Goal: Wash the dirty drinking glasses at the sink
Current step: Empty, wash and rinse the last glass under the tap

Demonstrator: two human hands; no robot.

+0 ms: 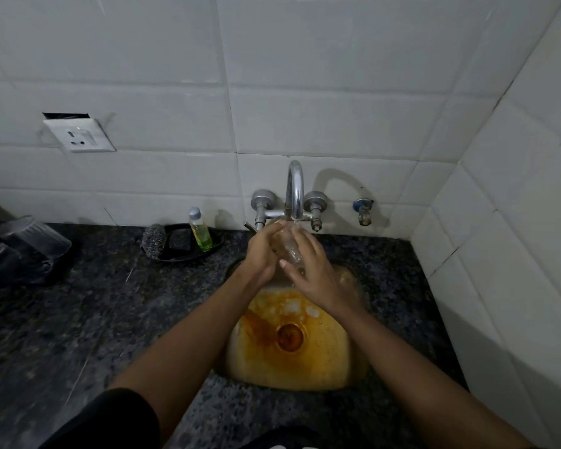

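Both hands hold one clear drinking glass (288, 246) under the tap (294, 189), above the far edge of the sink (334, 380). The left hand (263, 254) grips the glass from the left side, with its fingers curled around the wall of the glass. The right hand (311, 267) holds it from the right side, and its fingers also lie bent around the glass, with the thumb pointing toward the left hand. A thin stream of water (296, 224) falls from the spout onto the top part of the glass. The glass looks tilted, but how much is hard to tell because it is transparent and partly covered.

The bottom of the sink is stained orange around the drain (290, 335). On the dark stone counter (78, 319), near the far edge and just left of the tap, stands a black soap dish (178, 251). A scrubber (153, 239) leans on its left end, and a small bottle of green liquid (200, 230) stands at its right end. At the far left edge of the counter, more clear glasses (33, 236) lie together, one of them tilted. A white wall socket (80, 136) sits on the tiles above them
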